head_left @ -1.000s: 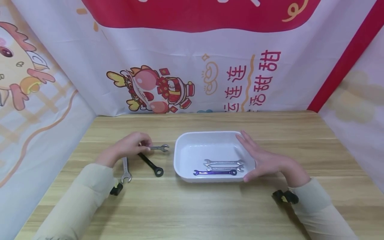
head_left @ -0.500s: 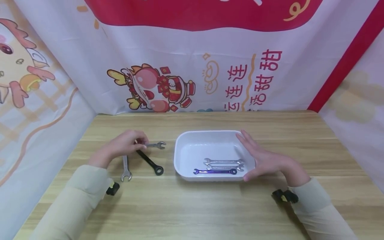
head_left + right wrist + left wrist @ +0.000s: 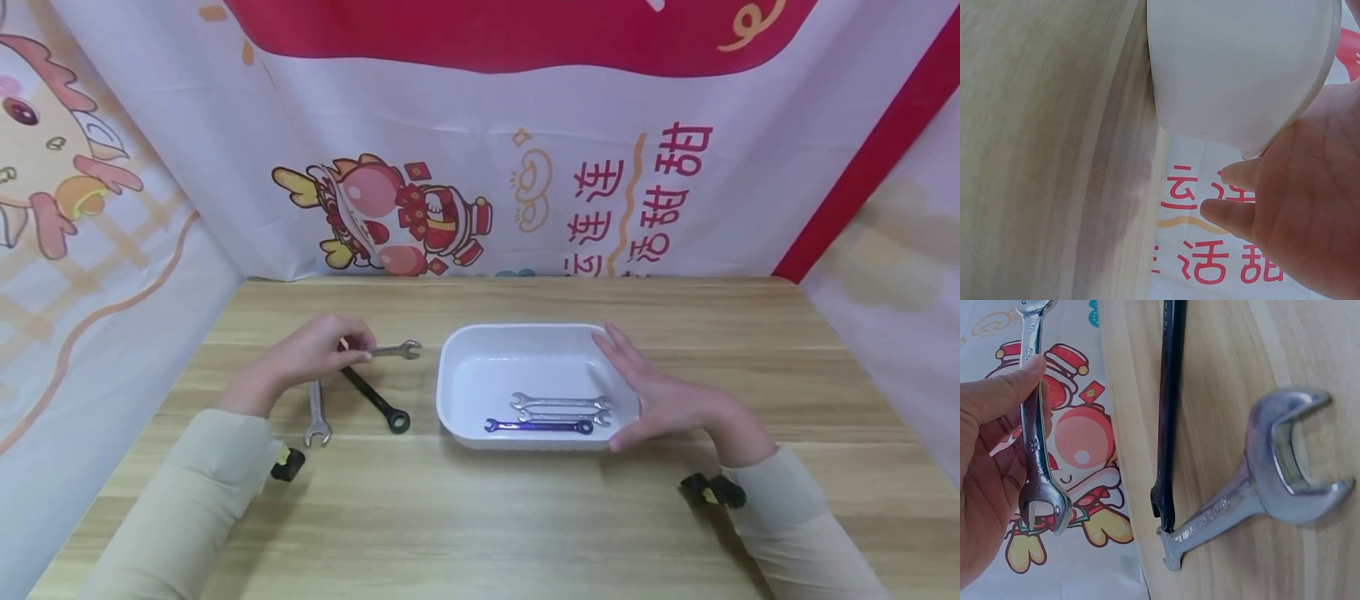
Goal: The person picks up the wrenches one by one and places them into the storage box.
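My left hand (image 3: pixel 324 346) pinches a silver open-end wrench (image 3: pixel 395 351) between thumb and fingers, one forked end pointing right toward the tray. In the left wrist view the wrench (image 3: pixel 1034 431) shows its other forked end below the thumb. Under and beside this hand lie a black wrench (image 3: pixel 378 402) with a ring end and a larger silver wrench (image 3: pixel 317 417). My right hand (image 3: pixel 663 408) spans the right end of a white tray (image 3: pixel 487 333), its fingers spread straight along the rim (image 3: pixel 1332 50). Inside the tray are two silver wrenches (image 3: pixel 562 403) and a purple one (image 3: pixel 538 426), side by side.
A wood-grain table (image 3: pixel 480 517) carries everything. Behind it hangs a white printed cloth (image 3: pixel 450 117) with a red band and cartoon figures, and more cloth encloses the left and right sides. Each wrist wears a small black device (image 3: pixel 288 464).
The left hand has shifted slightly left and then up with the silver wrench in its grip. The right hand stays at the tray, and the view has tilted a little.
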The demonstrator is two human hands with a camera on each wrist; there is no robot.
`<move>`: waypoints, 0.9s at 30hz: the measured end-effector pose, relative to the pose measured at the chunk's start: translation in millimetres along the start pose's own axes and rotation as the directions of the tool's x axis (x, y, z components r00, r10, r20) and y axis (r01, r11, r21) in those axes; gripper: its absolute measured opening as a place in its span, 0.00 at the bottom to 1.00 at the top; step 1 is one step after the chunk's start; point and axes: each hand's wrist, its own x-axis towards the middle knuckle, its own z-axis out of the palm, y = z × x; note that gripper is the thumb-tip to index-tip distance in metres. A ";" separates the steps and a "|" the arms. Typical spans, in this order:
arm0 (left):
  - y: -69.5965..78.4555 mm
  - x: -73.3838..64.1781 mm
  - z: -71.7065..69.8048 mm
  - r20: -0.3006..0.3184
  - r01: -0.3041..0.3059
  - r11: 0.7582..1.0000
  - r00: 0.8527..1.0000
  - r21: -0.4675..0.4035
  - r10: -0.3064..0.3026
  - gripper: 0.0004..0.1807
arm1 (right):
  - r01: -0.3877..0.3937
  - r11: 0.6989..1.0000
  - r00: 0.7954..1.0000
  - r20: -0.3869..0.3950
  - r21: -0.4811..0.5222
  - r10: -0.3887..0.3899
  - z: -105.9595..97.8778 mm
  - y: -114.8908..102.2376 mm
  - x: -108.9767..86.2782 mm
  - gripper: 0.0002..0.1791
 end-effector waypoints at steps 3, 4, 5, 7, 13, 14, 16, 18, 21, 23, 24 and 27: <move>1.9 1.5 0.3 -0.008 -0.007 1.000 1.000 0.006 0.007 0.03 | -0.007 1.000 1.000 -0.002 0.003 0.007 0.2 -0.7 -0.1 0.75; 2.8 1.9 0.4 -0.007 -0.004 1.000 1.000 0.009 0.004 0.03 | -0.006 1.000 1.000 -0.001 0.002 0.006 0.2 -0.9 0.0 0.75; 3.7 2.3 0.3 -0.005 0.000 1.000 1.000 0.008 0.000 0.03 | -0.008 1.000 1.000 -0.002 0.004 0.008 0.1 -1.2 -0.1 0.75; 5.6 3.1 0.2 -0.004 0.001 1.000 1.000 0.007 -0.001 0.03 | -0.014 1.000 1.000 0.000 0.008 0.014 0.1 -1.9 -0.3 0.75; 12.8 4.9 1.6 0.005 0.008 1.000 1.000 -0.017 -0.008 0.04 | -0.018 1.000 1.000 -0.001 0.008 0.018 0.0 -2.1 0.6 0.75; 14.2 5.2 2.0 0.006 0.012 1.000 1.000 -0.020 -0.012 0.04 | -0.018 1.000 1.000 0.000 0.005 0.018 0.1 -2.0 0.9 0.75; 16.9 5.8 2.7 0.007 0.009 1.000 1.000 -0.022 -0.009 0.04 | -0.012 1.000 1.000 0.002 0.005 0.012 0.2 -1.6 1.5 0.75; 19.8 6.9 3.2 0.004 0.002 1.000 1.000 -0.025 -0.002 0.04 | -0.013 1.000 1.000 0.005 0.008 0.013 0.0 -2.0 1.6 0.75; 23.9 9.3 3.2 0.005 -0.008 0.999 1.000 -0.032 0.008 0.05 | -0.010 1.000 1.000 0.006 0.007 0.010 -0.3 -2.0 1.4 0.75; 26.6 11.1 3.2 0.006 -0.009 0.999 1.000 -0.039 0.009 0.05 | -0.016 1.000 1.000 0.008 0.007 0.016 -0.5 -2.3 0.8 0.75; 27.7 12.1 3.4 0.008 -0.009 0.999 1.000 -0.042 0.009 0.05 | -0.015 1.000 1.000 0.007 0.005 0.015 -0.6 -2.2 0.6 0.75; 32.2 14.4 3.6 0.008 -0.012 0.999 1.000 -0.047 0.013 0.05 | -0.011 1.000 1.000 0.009 0.000 0.011 -0.6 -1.5 0.8 0.75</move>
